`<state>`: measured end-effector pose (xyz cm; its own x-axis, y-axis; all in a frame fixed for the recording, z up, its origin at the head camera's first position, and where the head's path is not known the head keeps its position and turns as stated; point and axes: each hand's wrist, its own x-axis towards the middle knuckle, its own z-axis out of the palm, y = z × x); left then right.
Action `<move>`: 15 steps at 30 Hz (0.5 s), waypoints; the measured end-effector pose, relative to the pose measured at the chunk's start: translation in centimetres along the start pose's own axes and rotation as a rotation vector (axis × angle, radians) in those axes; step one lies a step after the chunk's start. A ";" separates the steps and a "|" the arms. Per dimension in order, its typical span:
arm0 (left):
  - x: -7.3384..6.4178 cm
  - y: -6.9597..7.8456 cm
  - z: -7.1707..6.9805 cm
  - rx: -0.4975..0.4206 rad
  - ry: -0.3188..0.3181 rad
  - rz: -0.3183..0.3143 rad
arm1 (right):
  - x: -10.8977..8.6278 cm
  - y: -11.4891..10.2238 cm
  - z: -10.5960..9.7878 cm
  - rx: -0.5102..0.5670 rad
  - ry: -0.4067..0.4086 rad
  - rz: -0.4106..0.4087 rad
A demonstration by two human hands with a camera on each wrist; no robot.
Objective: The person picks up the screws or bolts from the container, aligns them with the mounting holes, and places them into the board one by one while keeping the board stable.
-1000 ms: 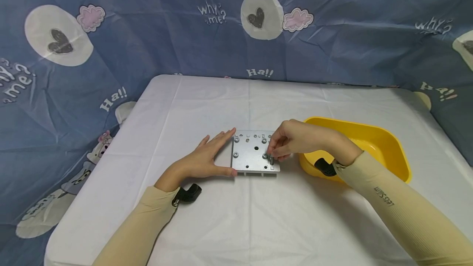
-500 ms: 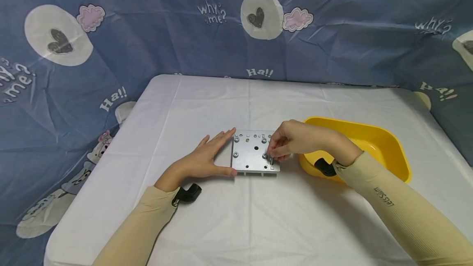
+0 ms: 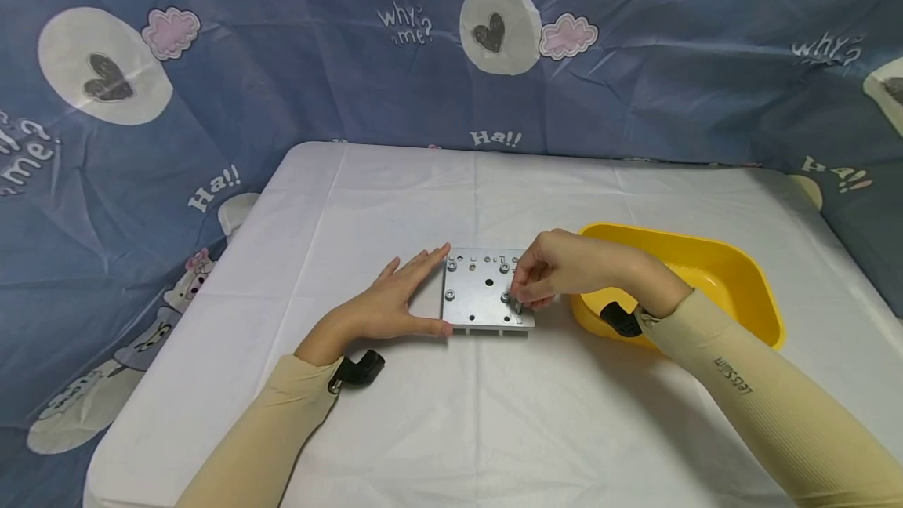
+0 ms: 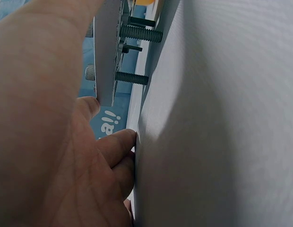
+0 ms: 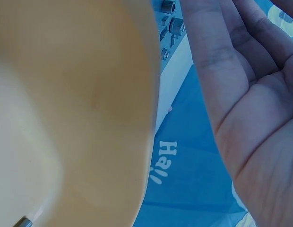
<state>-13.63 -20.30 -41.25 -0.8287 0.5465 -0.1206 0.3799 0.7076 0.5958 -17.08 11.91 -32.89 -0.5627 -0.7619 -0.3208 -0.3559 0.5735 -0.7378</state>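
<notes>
A silvery metal plate with holes and several socket-head screws lies on the white table. Threaded screw shanks stick out below it in the left wrist view. My left hand spreads along the plate's left side, thumb at the near corner and index fingertip at the far one. Over the plate's near right part, my right hand pinches a small upright metal screw, its upper end hidden by the fingertips. Beside it, a socket-head screw sits in the plate.
A yellow bin stands right of the plate, under the right wrist. One small metal screw lies inside it in the right wrist view. A blue printed cloth hangs behind the table.
The small upright screw shows slightly less below the right fingertips. Both hands and the plate otherwise stay in place.
</notes>
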 end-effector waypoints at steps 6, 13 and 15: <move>0.0 -0.1 0.1 0.003 -0.001 -0.003 | 0.0 0.0 0.1 0.009 -0.001 0.006; 0.1 -0.1 0.2 0.003 -0.008 -0.012 | 0.0 0.0 0.2 0.008 -0.007 0.007; 0.0 -0.1 0.2 0.003 -0.003 -0.008 | 0.0 0.0 0.3 0.007 -0.010 0.009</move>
<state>-13.61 -20.28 -41.52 -0.8304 0.5424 -0.1278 0.3748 0.7133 0.5922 -16.89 11.83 -33.05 -0.5587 -0.7594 -0.3334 -0.3456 0.5786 -0.7388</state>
